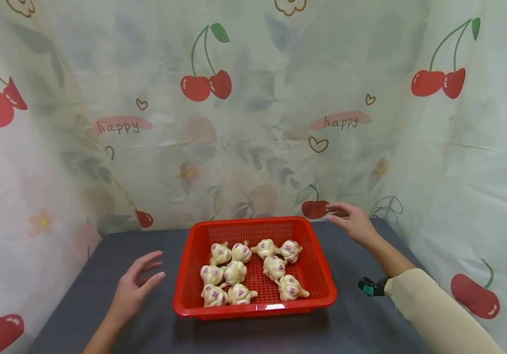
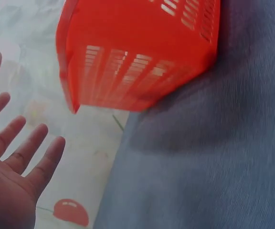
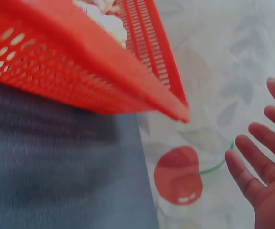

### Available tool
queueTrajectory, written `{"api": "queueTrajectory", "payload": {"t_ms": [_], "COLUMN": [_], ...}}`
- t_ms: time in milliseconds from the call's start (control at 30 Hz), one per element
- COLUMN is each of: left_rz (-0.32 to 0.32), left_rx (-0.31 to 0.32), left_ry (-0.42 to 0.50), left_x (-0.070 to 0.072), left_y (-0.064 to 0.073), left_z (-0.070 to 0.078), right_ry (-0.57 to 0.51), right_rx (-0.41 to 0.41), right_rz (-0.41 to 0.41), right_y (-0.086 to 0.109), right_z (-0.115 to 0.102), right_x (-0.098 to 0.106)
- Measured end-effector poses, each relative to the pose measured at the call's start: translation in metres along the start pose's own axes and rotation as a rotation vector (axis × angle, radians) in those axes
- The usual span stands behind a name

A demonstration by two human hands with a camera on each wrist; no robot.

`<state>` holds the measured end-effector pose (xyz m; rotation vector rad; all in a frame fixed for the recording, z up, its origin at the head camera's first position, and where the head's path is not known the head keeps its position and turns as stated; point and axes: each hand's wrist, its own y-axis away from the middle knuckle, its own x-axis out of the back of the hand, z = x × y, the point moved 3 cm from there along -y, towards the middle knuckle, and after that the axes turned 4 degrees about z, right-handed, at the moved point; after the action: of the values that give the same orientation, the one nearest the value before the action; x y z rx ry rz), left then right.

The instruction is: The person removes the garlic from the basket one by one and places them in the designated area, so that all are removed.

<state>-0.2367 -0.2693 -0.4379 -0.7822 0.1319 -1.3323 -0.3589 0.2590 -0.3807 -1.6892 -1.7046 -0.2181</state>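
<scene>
- Nearest, the left hand [image 1: 136,284] hovers beside the red basket [image 1: 222,311] — fingers loosely extended and spread, apart from the rim.
- Next comes the basket itself, upright on the dark bench [image 1: 355,314], ten garlic bulbs [image 1: 235,272] lying inside, six at left, four at right.
- Farther, the right hand [image 1: 355,224] hangs near its back right corner — fingers likewise spread, clear of it.
- Behind everything stands a cherry-print curtain [image 1: 253,118].

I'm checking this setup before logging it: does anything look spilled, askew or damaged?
Nothing stands out: the visible garlic all lies inside the basket, which rests on the table and shows no visible break.
</scene>
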Motion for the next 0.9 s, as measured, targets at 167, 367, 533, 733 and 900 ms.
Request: {"api": "queueTrajectory", "payload": {"t_ms": [167,367,533,733,900], "left_rz": [-0.010,-0.030,-0.038,-0.061,-0.090], "left_rx": [0.063,0.159,0.258,0.328,0.434], "left_ry": [0.044,0.080,0.105,0.170,0.236], "left_x": [-0.016,-0.033,-0.043,-0.052,-0.059], "left_y": [0.000,0.002,0.006,0.005,0.007], "left_z": [-0.002,-0.005,-0.006,-0.010,-0.012], "right_ry": [-0.056,-0.106,-0.149,-0.155,-0.094], "right_rx": [-0.023,-0.101,-0.188,-0.307,-0.375], "right_rz": [-0.013,-0.067,-0.176,-0.270,-0.350], "right_y": [-0.011,-0.021,-0.024,-0.028,-0.029], "right_z": [-0.009,-0.021,-0.031,-0.037,-0.043], "right_x": [-0.019,-0.044,-0.064,-0.083,-0.098]}}
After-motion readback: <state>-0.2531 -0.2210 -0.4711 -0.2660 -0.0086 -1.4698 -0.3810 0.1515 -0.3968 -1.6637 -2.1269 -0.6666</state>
